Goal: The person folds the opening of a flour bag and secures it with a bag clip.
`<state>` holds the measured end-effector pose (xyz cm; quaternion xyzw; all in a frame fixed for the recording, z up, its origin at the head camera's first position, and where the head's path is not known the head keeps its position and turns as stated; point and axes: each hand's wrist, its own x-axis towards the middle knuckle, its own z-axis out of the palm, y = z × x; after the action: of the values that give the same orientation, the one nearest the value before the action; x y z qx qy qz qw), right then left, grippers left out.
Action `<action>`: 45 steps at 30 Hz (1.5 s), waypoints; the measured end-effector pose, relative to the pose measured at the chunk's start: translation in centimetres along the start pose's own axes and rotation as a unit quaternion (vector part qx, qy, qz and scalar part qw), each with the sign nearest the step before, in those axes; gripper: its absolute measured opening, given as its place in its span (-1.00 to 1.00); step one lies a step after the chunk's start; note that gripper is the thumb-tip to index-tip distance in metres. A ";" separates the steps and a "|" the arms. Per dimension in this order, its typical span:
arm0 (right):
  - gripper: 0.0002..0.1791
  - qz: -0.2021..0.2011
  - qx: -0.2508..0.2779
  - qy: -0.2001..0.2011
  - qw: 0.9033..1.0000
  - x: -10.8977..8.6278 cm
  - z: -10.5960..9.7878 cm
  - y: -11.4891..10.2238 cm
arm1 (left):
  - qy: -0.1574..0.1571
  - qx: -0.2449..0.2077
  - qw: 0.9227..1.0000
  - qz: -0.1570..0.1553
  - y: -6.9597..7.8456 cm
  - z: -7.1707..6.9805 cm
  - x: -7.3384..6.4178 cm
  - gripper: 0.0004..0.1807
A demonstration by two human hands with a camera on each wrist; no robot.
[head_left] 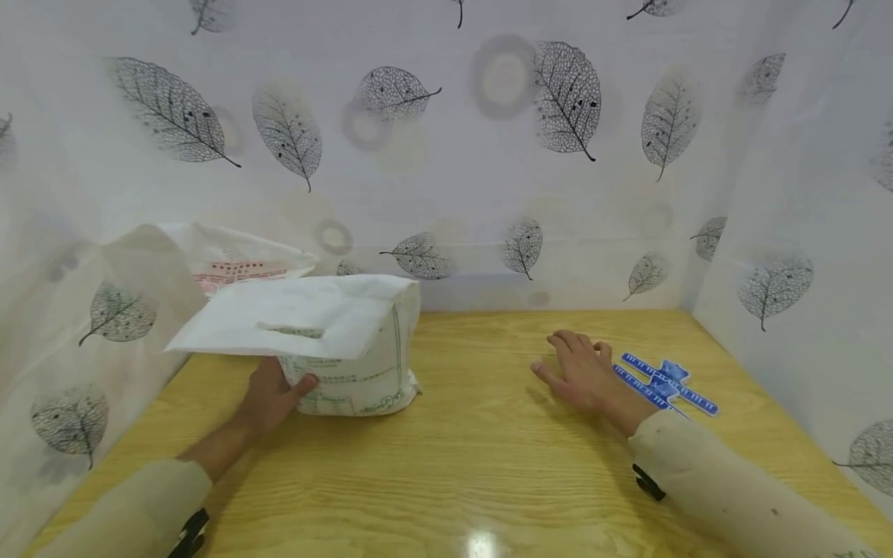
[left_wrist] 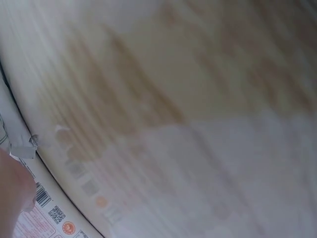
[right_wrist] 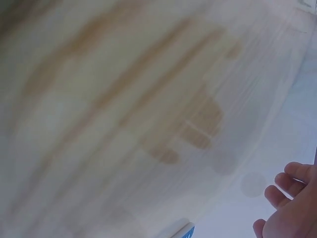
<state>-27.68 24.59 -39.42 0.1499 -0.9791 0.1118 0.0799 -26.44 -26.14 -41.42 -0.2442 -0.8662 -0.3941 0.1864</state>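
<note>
My left hand point(head_left: 268, 395) grips the lower left side of a white bag point(head_left: 359, 380) with green print, its thumb on the front face. The bag's top is folded forward into a flat flap point(head_left: 328, 298) with a slot cut in it. In the left wrist view, part of the left hand point(left_wrist: 15, 191) shows beside a printed face with a barcode point(left_wrist: 43, 194). At the right, my right hand point(head_left: 582, 372) is held low over the table with fingers spread and loosely bent, holding nothing. Right beside it lie two long blue clips point(head_left: 673, 376), partly hidden by the hand and wrist.
Behind the white bag rises another white sheet-like piece with red print point(head_left: 240, 270). The wooden table point(head_left: 481, 457) ends at a leaf-patterned curtain point(head_left: 446, 170) at the back and both sides.
</note>
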 end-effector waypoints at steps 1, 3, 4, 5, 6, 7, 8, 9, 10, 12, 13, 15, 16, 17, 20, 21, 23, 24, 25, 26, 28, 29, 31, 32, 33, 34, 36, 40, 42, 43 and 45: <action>-0.19 -0.001 0.002 0.001 1.000 0.0 0.0 -0.1 | -0.001 -0.003 1.000 -0.001 0.0 0.1 0.0 -0.57; -0.20 -0.007 0.004 0.005 1.000 0.1 0.0 -0.2 | -0.002 -0.008 1.000 -0.002 -0.1 0.2 -0.1 -0.59; -0.19 -0.009 0.004 0.006 1.000 0.1 0.0 -0.3 | -0.003 -0.009 1.000 0.000 0.0 0.2 -0.1 -0.61; -0.19 -0.011 0.003 0.007 1.000 0.1 0.0 -0.4 | -0.003 -0.005 1.000 0.000 0.0 0.3 -0.1 -0.61; -0.19 -0.013 0.002 0.008 1.000 0.2 0.0 -0.4 | -0.003 -0.005 1.000 0.000 -0.1 0.3 0.0 -0.62; -0.19 -0.014 0.002 0.009 1.000 0.2 0.1 -0.4 | -0.003 -0.001 1.000 0.002 -0.1 0.4 0.0 -0.62; -0.19 -0.014 0.002 0.010 1.000 0.2 0.1 -0.4 | -0.004 0.000 1.000 0.004 -0.1 0.4 0.1 -0.62; -0.20 -0.014 0.002 0.011 1.000 0.2 0.0 -0.5 | -0.005 0.002 1.000 0.004 -0.1 0.5 0.2 -0.62; -0.21 -0.014 0.000 0.012 1.000 0.2 0.0 -0.5 | -0.006 0.003 1.000 0.003 -0.1 0.6 0.3 -0.62; -0.23 -0.016 0.005 0.016 1.000 0.2 0.1 -0.6 | -0.007 0.001 1.000 0.001 -0.1 0.8 0.5 -0.61; -0.25 -0.018 0.007 0.019 1.000 0.2 0.1 -0.6 | -0.008 0.003 1.000 -0.001 -0.1 0.8 0.5 -0.61; -0.26 -0.022 0.009 0.022 0.999 0.3 0.1 -0.7 | -0.007 0.002 1.000 -0.007 -0.1 0.9 0.6 -0.60; -0.27 -0.024 0.010 0.023 0.999 0.3 0.2 -0.8 | -0.007 0.000 1.000 -0.009 0.0 0.9 0.6 -0.60; -0.27 -0.026 0.011 0.024 0.999 0.3 0.2 -0.8 | -0.007 -0.001 1.000 -0.010 0.0 1.0 0.6 -0.60; -0.25 -0.029 0.008 0.022 0.999 0.3 0.2 -0.9 | -0.007 -0.012 1.000 -0.007 0.1 1.1 0.7 -0.62; -0.24 -0.029 0.007 0.021 0.999 0.3 0.2 -0.9 | -0.008 -0.016 1.000 -0.005 0.1 1.1 0.7 -0.62; -0.23 -0.027 0.009 0.021 0.999 0.2 0.2 -0.9 | -0.009 -0.023 1.000 0.001 0.2 1.2 0.8 -0.63; -0.23 -0.027 0.010 0.021 0.999 0.2 0.2 -1.0 | -0.009 -0.027 1.000 0.004 0.3 1.2 0.9 -0.64; -0.24 -0.027 0.012 0.022 0.999 0.2 0.1 -1.0 | -0.008 -0.031 0.999 0.005 0.4 1.2 1.0 -0.64; -0.24 -0.026 0.014 0.022 0.999 0.2 0.1 -1.0 | -0.009 -0.033 0.999 0.005 0.5 1.3 1.0 -0.65; -0.27 -0.025 0.018 0.022 0.999 0.2 0.2 -1.0 | -0.008 -0.033 0.999 0.008 0.7 1.3 1.1 -0.65; -0.28 -0.025 0.020 0.021 0.999 0.2 0.2 -1.0 | -0.008 -0.033 0.999 0.009 0.7 1.4 1.1 -0.66; -0.29 -0.025 0.024 0.021 0.999 0.2 0.2 -1.0 | -0.008 -0.031 0.999 0.009 0.8 1.4 1.1 -0.65; -0.29 -0.024 0.025 0.020 0.999 0.2 0.2 -1.0 | -0.009 -0.030 0.999 0.009 0.8 1.5 1.1 -0.65; -0.29 -0.024 0.026 0.020 0.999 0.2 0.2 -1.0 | -0.008 -0.028 1.000 0.011 0.7 1.5 1.1 -0.64; -0.29 -0.023 0.027 0.019 0.999 0.2 0.2 -1.0 | -0.008 -0.029 0.999 0.011 0.6 1.6 1.1 -0.63; -0.29 -0.022 0.029 0.018 0.999 0.3 0.2 -0.9 | -0.008 -0.027 1.000 0.011 0.4 1.7 1.2 -0.62; -0.30 -0.021 0.033 0.015 0.999 0.3 0.1 -0.9 | -0.007 -0.026 0.999 0.019 0.2 1.8 1.3 -0.61; -0.30 -0.021 0.036 0.012 0.999 0.3 0.1 -1.0 | -0.006 -0.024 0.999 0.024 0.3 1.9 1.4 -0.59; -0.30 -0.021 0.037 0.011 0.999 0.3 0.1 -1.1 | -0.006 -0.025 0.999 0.030 0.3 2.0 1.5 -0.59; -0.30 -0.020 0.038 0.009 0.999 0.3 0.1 -1.1 | -0.006 -0.021 0.999 0.032 0.3 2.1 1.6 -0.57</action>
<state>-27.61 23.45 -39.24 0.1712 -0.9702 0.1491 0.0852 -27.81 -23.89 -41.68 -0.2780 -0.8507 -0.4042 0.1891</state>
